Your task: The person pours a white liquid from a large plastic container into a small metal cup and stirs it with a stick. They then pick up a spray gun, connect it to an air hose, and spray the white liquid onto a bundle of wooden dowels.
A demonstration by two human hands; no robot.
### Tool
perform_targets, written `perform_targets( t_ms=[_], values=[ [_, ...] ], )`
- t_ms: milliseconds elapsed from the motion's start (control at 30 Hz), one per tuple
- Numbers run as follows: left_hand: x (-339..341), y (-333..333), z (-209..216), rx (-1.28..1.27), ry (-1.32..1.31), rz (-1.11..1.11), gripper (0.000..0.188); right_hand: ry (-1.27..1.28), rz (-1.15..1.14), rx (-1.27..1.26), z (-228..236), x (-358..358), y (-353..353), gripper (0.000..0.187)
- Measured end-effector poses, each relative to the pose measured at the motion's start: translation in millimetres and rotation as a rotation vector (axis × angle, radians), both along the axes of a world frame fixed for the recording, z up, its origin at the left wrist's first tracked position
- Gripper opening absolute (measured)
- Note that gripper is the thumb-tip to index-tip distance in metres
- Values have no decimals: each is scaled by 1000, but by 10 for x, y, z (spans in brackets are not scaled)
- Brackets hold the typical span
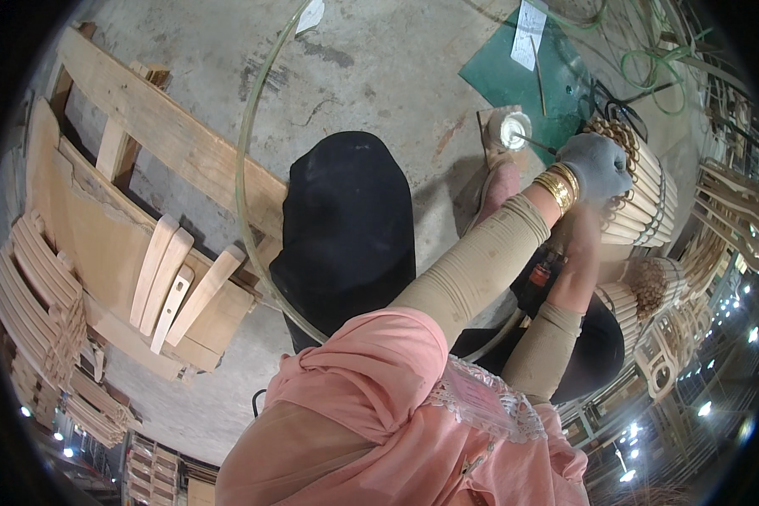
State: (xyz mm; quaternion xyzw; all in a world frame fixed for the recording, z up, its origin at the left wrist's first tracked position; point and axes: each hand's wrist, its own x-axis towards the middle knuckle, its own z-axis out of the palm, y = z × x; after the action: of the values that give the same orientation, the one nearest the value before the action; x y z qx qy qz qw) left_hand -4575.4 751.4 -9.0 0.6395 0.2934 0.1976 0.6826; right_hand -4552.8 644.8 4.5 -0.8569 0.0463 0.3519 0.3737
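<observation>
My left hand (pixel 594 164), in a grey glove, reaches over the front of a strapped bundle of slim wooden spindles (pixel 643 198). Its fingers look curled against the spindle ends, and what they hold, if anything, is hidden. My right hand (pixel 587 221) is bare at the wrist and lies just below the left; motion smears it and its fingers are hidden. Left of the glove stands a small cup of white paste (pixel 514 131). A thin stick (pixel 535 143) leans out of it toward the glove; I cannot tell whether the glove touches it.
A green sheet (pixel 489 72) lies on the concrete beyond the cup. A pale hose (pixel 241 160) curves across the floor at left. Curved wooden pieces (pixel 162 274) rest on a cardboard-topped pallet. Another spindle bundle (pixel 649 287) and wooden frames (pixel 662 358) stand at right.
</observation>
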Motion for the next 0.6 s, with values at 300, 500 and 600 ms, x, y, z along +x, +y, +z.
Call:
perform_targets(
  t_ms=[300, 500, 600],
  values=[
    [-11, -18, 7, -26, -23, 6, 19, 25, -13, 27, 12, 0, -13, 11],
    [-11, -15, -9, -21, -4, 6, 19, 8, -1, 19, 33, -24, 12, 11],
    [2, -20, -25, -15, -22, 12, 19, -2, 4, -11, 27, -24, 12, 12]
  ],
)
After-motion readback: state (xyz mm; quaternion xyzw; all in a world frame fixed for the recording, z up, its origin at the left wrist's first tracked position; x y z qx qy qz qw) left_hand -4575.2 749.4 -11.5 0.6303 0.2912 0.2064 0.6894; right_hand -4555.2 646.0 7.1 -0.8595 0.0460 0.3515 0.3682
